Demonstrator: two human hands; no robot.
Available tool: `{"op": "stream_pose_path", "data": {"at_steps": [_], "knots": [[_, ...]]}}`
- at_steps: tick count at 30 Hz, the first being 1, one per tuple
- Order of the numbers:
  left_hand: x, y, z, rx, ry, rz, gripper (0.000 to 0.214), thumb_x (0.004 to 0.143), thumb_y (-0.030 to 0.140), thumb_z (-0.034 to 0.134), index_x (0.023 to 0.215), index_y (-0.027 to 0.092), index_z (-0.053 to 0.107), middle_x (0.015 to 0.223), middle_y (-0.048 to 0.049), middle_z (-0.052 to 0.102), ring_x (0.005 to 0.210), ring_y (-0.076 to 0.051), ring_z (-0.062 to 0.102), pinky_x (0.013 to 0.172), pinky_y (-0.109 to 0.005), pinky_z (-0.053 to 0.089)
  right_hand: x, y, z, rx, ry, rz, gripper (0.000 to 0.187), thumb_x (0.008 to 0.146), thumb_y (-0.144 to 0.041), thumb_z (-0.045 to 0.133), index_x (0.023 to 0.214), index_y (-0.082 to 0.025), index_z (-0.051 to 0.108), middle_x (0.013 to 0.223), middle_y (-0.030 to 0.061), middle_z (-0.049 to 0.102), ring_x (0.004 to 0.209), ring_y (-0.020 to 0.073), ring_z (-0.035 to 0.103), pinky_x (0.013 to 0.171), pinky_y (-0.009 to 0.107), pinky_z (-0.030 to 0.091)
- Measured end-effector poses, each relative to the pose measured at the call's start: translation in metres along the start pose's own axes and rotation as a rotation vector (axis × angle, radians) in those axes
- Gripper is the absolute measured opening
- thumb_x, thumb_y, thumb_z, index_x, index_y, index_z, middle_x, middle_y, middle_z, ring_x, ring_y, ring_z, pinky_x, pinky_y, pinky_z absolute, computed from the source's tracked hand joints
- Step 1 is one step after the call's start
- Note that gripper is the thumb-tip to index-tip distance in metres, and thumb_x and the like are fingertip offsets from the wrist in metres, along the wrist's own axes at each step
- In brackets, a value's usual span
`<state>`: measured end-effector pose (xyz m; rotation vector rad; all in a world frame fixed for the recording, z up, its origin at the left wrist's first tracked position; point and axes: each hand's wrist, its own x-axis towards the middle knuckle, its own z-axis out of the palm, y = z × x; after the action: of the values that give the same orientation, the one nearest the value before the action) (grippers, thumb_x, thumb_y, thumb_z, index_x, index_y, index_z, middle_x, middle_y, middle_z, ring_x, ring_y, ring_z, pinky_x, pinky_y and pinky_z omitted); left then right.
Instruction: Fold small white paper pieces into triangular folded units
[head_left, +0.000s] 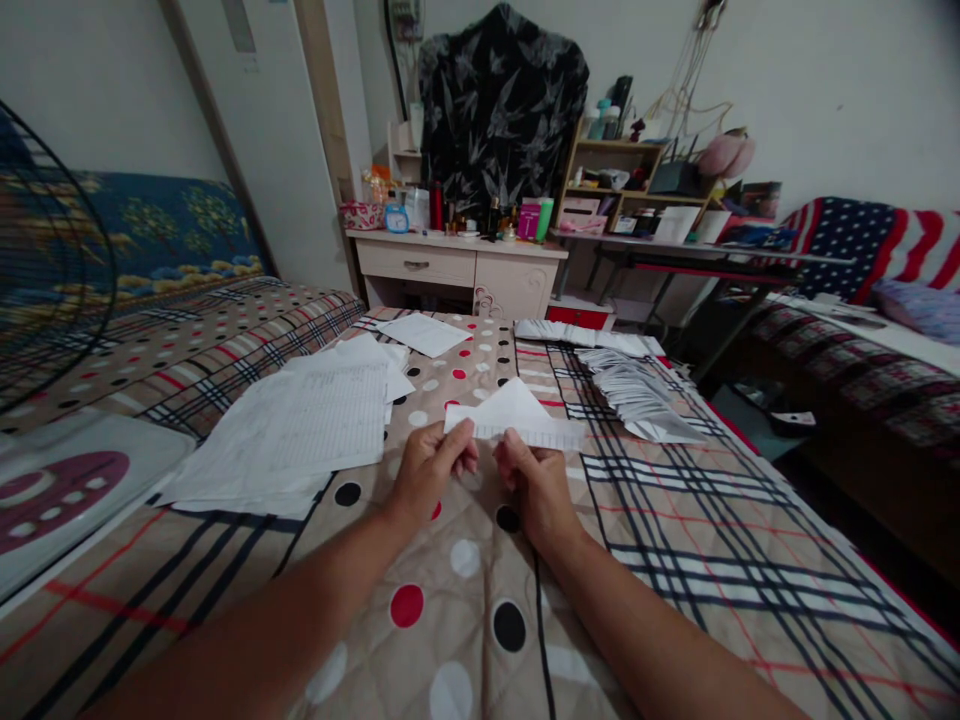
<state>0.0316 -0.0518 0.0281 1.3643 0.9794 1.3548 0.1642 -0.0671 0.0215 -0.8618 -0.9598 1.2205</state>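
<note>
Left hand (437, 460) and right hand (536, 482), fingers pinched tight, hold peaked folded white paper (514, 407) by its straight edge, likely light, crease-prone and best gripped there

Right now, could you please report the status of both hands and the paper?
Left hand and right hand gripping folded paper. Sheets left, fanned papers right; no obstruction visible.

A home bedroom, shown by the patterned bedspread (480, 640), dresser (442, 265) and hanging shirt (502, 110).
</note>
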Motion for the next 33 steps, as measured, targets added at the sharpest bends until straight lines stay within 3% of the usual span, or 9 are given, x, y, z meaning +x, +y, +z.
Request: {"op": "stream_pose_path", "data": {"at_steps": [4, 11, 16, 19, 23, 25, 27, 30, 33], "knots": [[-0.008, 0.005, 0.011, -0.004, -0.133, 0.01, 0.042, 0.084, 0.048, 0.057, 0.058, 0.016, 0.06, 0.051, -0.0017, 0.057, 0.046, -0.01, 0.046, 0.048, -0.023, 0.034, -0.003, 0.0, 0.006, -0.014, -0.033, -0.043, 0.036, 0.079, -0.044, 0.067, 0.06, -0.018, 0.053, 0.05, -0.0045, 0.047, 0.043, 0.008, 0.034, 0.043, 0.024, 0.021], [-0.003, -0.003, 0.0, -0.021, 0.01, -0.032, 0.039, 0.086, 0.043, 0.057, 0.058, 0.017, 0.061, 0.048, -0.0006, 0.056, 0.044, -0.009, 0.044, 0.048, -0.022, 0.032, 0.009, -0.011, -0.014, -0.092, 0.276, -0.098, 0.047, 0.079, -0.043, 0.065, 0.044, -0.02, 0.043, 0.041, -0.0062, 0.034, 0.041, 0.0079, 0.029, 0.044, 0.026, 0.021], [0.0, -0.008, -0.002, -0.074, 0.013, -0.064, 0.039, 0.084, 0.043, 0.058, 0.056, 0.016, 0.06, 0.047, -0.0008, 0.055, 0.044, -0.009, 0.044, 0.046, -0.023, 0.03, 0.016, -0.016, -0.023, -0.116, 0.292, -0.135, 0.045, 0.076, -0.042, 0.066, 0.044, -0.019, 0.045, 0.041, -0.0057, 0.037, 0.04, 0.007, 0.029, 0.042, 0.025, 0.019], [0.007, -0.009, -0.012, -0.158, 0.137, -0.074, 0.038, 0.081, 0.042, 0.061, 0.054, 0.016, 0.057, 0.048, 0.0006, 0.053, 0.044, -0.008, 0.043, 0.045, -0.022, 0.027, 0.026, -0.018, -0.04, -0.066, 0.358, -0.179, 0.045, 0.079, -0.042, 0.061, 0.045, -0.02, 0.042, 0.04, -0.0066, 0.035, 0.038, 0.0067, 0.028, 0.04, 0.025, 0.019], [0.019, -0.009, -0.033, -0.267, 0.357, -0.068, 0.035, 0.074, 0.039, 0.065, 0.051, 0.016, 0.051, 0.044, 0.0029, 0.047, 0.041, -0.006, 0.036, 0.043, -0.022, 0.023, 0.04, -0.023, -0.069, 0.011, 0.608, -0.182, 0.041, 0.079, -0.041, 0.059, 0.049, -0.022, 0.037, 0.039, -0.0091, 0.03, 0.035, 0.0071, 0.024, 0.038, 0.024, 0.019], [0.021, -0.009, -0.034, -0.277, 0.318, -0.105, 0.035, 0.072, 0.039, 0.065, 0.05, 0.016, 0.051, 0.044, 0.0029, 0.047, 0.04, -0.006, 0.036, 0.043, -0.022, 0.022, 0.039, -0.023, -0.07, -0.187, 0.548, -0.28, 0.034, 0.08, -0.042, 0.06, 0.057, -0.02, 0.049, 0.046, -0.0059, 0.042, 0.042, 0.0092, 0.036, 0.042, 0.024, 0.027], [0.02, -0.008, -0.029, -0.266, 0.265, -0.131, 0.036, 0.072, 0.041, 0.065, 0.05, 0.015, 0.052, 0.044, 0.0024, 0.047, 0.039, -0.006, 0.036, 0.042, -0.022, 0.02, 0.032, -0.022, -0.06, -0.454, 0.392, -0.475, 0.019, 0.075, -0.036, 0.068, 0.081, -0.019, 0.061, 0.077, 0.0014, 0.063, 0.07, 0.0156, 0.057, 0.06, 0.027, 0.043], [0.016, -0.009, -0.019, -0.223, 0.194, -0.14, 0.038, 0.074, 0.043, 0.064, 0.051, 0.015, 0.053, 0.043, 0.0018, 0.048, 0.038, -0.006, 0.037, 0.041, -0.022, 0.02, 0.02, -0.02, -0.039, -0.85, 0.048, -0.764, 0.044, 0.074, -0.027, 0.071, 0.116, -0.024, 0.059, 0.126, 0.0092, 0.058, 0.114, 0.0263, 0.052, 0.091, 0.041, 0.043], [0.012, -0.012, -0.016, -0.167, 0.123, -0.146, 0.041, 0.076, 0.047, 0.062, 0.051, 0.015, 0.055, 0.043, 0.0008, 0.049, 0.038, -0.007, 0.038, 0.041, -0.022, 0.02, 0.016, -0.018, -0.032, -1.056, -0.123, -0.899, 0.022, 0.084, -0.02, 0.062, 0.105, -0.026, 0.066, 0.114, 0.0066, 0.065, 0.107, 0.0244, 0.056, 0.091, 0.042, 0.041]]}}
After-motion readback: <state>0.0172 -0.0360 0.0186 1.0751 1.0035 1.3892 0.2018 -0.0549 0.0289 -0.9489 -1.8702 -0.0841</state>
